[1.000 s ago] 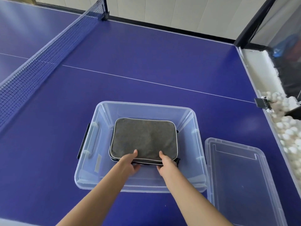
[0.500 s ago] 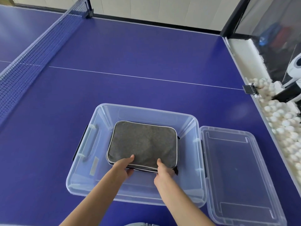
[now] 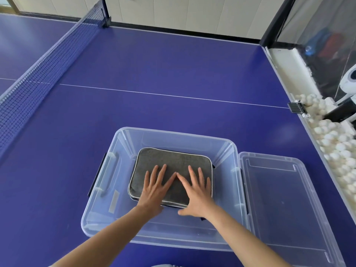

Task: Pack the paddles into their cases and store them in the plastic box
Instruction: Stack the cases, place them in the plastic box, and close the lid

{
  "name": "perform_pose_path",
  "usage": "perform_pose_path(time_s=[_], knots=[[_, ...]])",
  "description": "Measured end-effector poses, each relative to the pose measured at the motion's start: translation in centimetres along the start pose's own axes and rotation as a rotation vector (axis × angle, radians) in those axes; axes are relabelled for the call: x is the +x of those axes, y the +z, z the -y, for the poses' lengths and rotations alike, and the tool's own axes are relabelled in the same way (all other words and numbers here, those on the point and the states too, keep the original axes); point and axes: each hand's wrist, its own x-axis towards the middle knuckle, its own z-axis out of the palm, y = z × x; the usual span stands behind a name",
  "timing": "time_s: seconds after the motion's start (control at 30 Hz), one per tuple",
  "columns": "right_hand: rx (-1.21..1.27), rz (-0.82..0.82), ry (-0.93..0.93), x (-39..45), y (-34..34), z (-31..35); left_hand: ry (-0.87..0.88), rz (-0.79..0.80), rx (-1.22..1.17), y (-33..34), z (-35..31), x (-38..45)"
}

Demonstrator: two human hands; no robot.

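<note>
A grey paddle case [image 3: 174, 160] with white piping lies flat inside the clear plastic box [image 3: 173, 134] on the blue table. A second dark case shows as an edge beneath it. My left hand [image 3: 156, 186] lies flat on the case's near left part, fingers spread and straight. Beside it, my right hand [image 3: 196, 191] presses flat on the near right part, fingers spread. The two hands' inner fingertips nearly meet. No paddle is visible.
The box's clear lid [image 3: 283, 205] lies on the table just right of the box. The net [image 3: 38, 74] runs along the left. Along the table's right edge, a trough holds several white balls [image 3: 335, 143] beside a ball machine [image 3: 348, 97].
Both hands let go of the case's near edge and moved onto its top, now lying flat with fingers spread. The view shifted so the box sits more to the left.
</note>
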Motion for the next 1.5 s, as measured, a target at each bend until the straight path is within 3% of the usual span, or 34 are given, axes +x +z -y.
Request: perform_pose_path(time_s=[0.07, 0.17, 0.33, 0.47, 0.57, 0.77, 1.0, 1.07, 1.3, 1.5], knots=[[-0.174, -0.02, -0.026, -0.1, 0.6, -0.5, 0.01, -0.015, 0.043, 0.0, 0.0, 0.4], [-0.23, -0.113, -0.029, -0.1, 1.4, -0.8, 0.039, -0.038, 0.082, 0.2, 0.0, 0.6], [-0.206, -0.147, -0.063, 0.1, 1.6, -0.8, 0.041, -0.045, 0.06, 0.5, -0.1, 0.6], [-0.01, -0.045, -0.121, 1.1, -0.1, -1.2, 0.082, -0.084, -0.072, 0.0, 0.8, 1.3], [-0.042, -0.049, -0.109, 2.4, -0.3, -2.1, 0.021, -0.123, -0.122, 0.6, 1.7, 1.9], [-0.097, -0.224, -0.003, 3.3, 2.1, -1.6, -0.084, -0.109, -0.053, 0.9, 1.0, 2.1], [-0.128, -0.116, 0.005, 3.4, 0.7, -1.1, -0.079, -0.073, -0.004, -0.1, 1.2, 2.8], [-0.1, -0.104, -0.025, 2.9, -1.0, -0.8, -0.036, -0.137, -0.034, -1.6, 1.3, 3.0], [0.072, -0.527, -0.004, -0.5, -6.4, -2.5, 0.169, -0.392, -0.179, -7.7, -0.7, 4.7], [0.006, -0.747, 0.088, -4.8, -12.3, -9.4, 0.342, -0.504, -0.198, -15.4, -10.3, 8.0]])
